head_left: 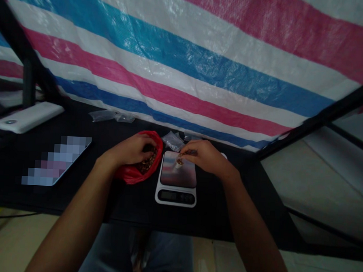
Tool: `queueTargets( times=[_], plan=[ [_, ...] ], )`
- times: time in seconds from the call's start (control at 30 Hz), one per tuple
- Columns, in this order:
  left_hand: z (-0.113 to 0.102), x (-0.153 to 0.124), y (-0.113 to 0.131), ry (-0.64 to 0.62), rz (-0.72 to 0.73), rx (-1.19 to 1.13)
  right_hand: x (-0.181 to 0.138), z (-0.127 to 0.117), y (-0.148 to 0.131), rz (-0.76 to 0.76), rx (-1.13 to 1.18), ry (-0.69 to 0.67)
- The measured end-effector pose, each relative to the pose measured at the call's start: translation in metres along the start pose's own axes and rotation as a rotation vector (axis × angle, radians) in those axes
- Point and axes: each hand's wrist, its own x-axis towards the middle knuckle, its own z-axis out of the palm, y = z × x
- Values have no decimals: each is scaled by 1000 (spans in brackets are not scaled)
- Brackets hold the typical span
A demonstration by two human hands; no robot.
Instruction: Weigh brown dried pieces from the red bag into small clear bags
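Note:
My left hand (135, 150) reaches into a red plastic bag (130, 174) of small brown pieces, its fingers curled among them. My right hand (203, 155) hovers over the platform of a white kitchen scale (176, 180), fingertips pinched on a small pale object (179, 162) that I cannot make out. The bag lies just left of the scale on a black table (220, 211).
A striped blue, pink and white tarp (185, 63) hangs behind the table. Crumpled clear plastic bags (172, 140) lie behind the scale and further left. A white power bank (27, 117) and a pixelated flat device (57, 160) rest at left. Black frame poles stand at both sides.

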Motion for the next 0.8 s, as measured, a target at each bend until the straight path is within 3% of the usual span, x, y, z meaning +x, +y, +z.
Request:
queueTargets(
  times=[0.13, 0.4, 0.8],
  plan=[
    [2, -1, -4, -38, -26, -13, -2, 2, -2, -28, -1, -38],
    [1, 0, -2, 6, -98, -18, -3, 4, -7, -75, -3, -69],
    [0, 1, -1, 70, -88, 19, -5, 5, -7, 28, 54, -41]
  ],
)
